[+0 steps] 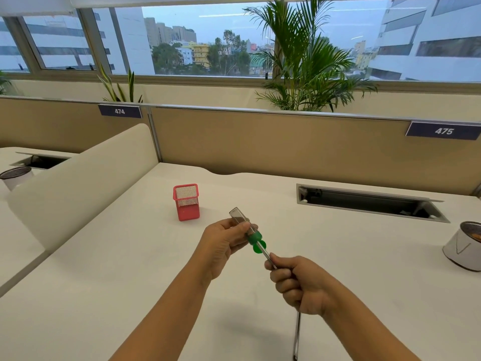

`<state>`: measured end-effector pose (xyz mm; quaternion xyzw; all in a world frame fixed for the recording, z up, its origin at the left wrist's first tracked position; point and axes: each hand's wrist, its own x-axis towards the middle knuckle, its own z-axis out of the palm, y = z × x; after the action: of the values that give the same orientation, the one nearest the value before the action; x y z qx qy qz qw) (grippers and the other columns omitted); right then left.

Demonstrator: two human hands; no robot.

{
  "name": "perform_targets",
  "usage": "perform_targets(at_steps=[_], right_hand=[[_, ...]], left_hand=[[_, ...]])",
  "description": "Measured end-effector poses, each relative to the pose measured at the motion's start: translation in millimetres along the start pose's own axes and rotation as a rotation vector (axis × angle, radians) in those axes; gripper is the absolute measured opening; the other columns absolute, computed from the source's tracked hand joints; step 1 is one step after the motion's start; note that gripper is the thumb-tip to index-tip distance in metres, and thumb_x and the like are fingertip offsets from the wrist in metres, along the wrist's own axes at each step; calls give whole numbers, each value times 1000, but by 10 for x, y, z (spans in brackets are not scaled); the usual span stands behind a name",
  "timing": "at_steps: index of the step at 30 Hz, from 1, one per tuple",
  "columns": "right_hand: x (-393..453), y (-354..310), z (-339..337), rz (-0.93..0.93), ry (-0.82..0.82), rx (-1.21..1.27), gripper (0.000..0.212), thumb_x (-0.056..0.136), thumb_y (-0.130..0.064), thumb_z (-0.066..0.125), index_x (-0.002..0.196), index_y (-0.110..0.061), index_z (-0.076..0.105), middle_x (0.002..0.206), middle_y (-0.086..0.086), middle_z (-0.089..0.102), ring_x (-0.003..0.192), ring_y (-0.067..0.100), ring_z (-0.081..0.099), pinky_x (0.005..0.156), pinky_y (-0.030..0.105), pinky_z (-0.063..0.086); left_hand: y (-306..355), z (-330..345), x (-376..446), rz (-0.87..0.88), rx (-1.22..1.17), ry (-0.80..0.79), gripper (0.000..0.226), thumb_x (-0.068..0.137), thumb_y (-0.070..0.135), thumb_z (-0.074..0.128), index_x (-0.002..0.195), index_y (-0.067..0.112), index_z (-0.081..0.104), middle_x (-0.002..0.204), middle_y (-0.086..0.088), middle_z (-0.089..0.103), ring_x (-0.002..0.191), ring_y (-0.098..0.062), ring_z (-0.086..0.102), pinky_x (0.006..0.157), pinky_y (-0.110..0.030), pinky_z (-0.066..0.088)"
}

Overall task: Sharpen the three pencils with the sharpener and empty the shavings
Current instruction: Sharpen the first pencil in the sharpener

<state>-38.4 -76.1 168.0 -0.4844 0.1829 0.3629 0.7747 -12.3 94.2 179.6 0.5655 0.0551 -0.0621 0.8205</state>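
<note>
Above a white bench (109, 269), the left hand (226, 242) grips a clear, green-capped tube sharpener (246, 229); the right hand (299, 285) grips a silvery pencil (268, 256) entering it.

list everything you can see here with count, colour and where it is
sharpener: 1, clear tube with green cap, held in the air above the desk
pencil: 1, grey, tip pushed into the sharpener's green end
second pencil: 1, grey, lying on the desk near the front edge, under the right wrist
mesh pen holder: 1, red, on the desk beyond the hands
desk: 1, cream, fills the foreground
cable hatch: 1, grey, open, right rear of the desk
white bin: 1, far right edge
seat labels: 2, dark blue, on the tan partition
left hand: grips the sharpener
right hand: grips the pencil
</note>
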Motion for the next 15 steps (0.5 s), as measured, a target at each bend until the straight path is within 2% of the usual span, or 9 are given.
perform_targets(at_steps=[1, 3, 6, 9, 10, 12, 13, 15], right_hand=[[0, -10, 2, 5, -7, -13, 30, 94, -25, 50, 73, -8, 63, 44, -6, 37, 31, 4, 24, 29, 13, 15], [11, -4, 46, -131, 95, -266, 31, 95, -26, 49, 81, -7, 69, 51, -4, 44, 38, 5, 28, 34, 14, 20], [63, 20, 88, -562, 371, -772, 21, 90, -31, 57, 88, -13, 67, 68, -3, 55, 55, 8, 44, 51, 19, 36], [133, 74, 20, -947, 558, -1113, 13, 84, -28, 65, 88, -16, 66, 75, -4, 62, 66, 12, 55, 60, 23, 48], [155, 95, -7, -1036, 606, -1226, 12, 85, -27, 65, 87, -16, 68, 74, -4, 64, 65, 12, 57, 59, 25, 50], [213, 111, -90, -1198, 751, -1430, 12, 83, -29, 64, 83, -19, 71, 67, -6, 67, 56, 13, 60, 46, 28, 51], [240, 114, -124, -1273, 814, -1477, 14, 81, -31, 63, 82, -20, 72, 63, -6, 68, 51, 14, 60, 40, 29, 50], [264, 111, -144, -1375, 858, -1491, 17, 81, -31, 61, 82, -19, 72, 61, -5, 68, 48, 15, 59, 38, 30, 49]], left_hand=[[7, -6, 8, -3, -1, 5, 9, 85, 4, 58, 91, 3, 65, 83, -8, 76, 79, -21, 73, 73, -23, 58], [-12, -20, 26, -10, -25, 39, 8, 84, 4, 59, 90, 3, 65, 82, -8, 76, 79, -21, 73, 80, -28, 56], [-67, -43, 56, -33, -102, 103, 10, 83, 3, 61, 92, 1, 65, 80, -10, 75, 77, -22, 73, 78, -28, 57], [-105, -45, 78, -42, -160, 161, 13, 82, 4, 62, 94, 0, 64, 81, -10, 75, 79, -24, 72, 77, -29, 55], [-111, -38, 83, -43, -180, 177, 13, 82, 4, 63, 94, 0, 64, 82, -11, 74, 81, -25, 71, 79, -29, 54], [-118, -7, 79, -37, -212, 195, 10, 82, 4, 63, 92, 1, 64, 80, -10, 74, 83, -25, 70, 79, -30, 54], [-122, 15, 67, -34, -223, 200, 8, 83, 4, 62, 90, 2, 64, 79, -10, 74, 83, -25, 70, 79, -30, 54], [-134, 52, 47, -23, -230, 202, 7, 83, 4, 62, 89, 3, 64, 79, -10, 74, 84, -25, 69, 80, -30, 53]])
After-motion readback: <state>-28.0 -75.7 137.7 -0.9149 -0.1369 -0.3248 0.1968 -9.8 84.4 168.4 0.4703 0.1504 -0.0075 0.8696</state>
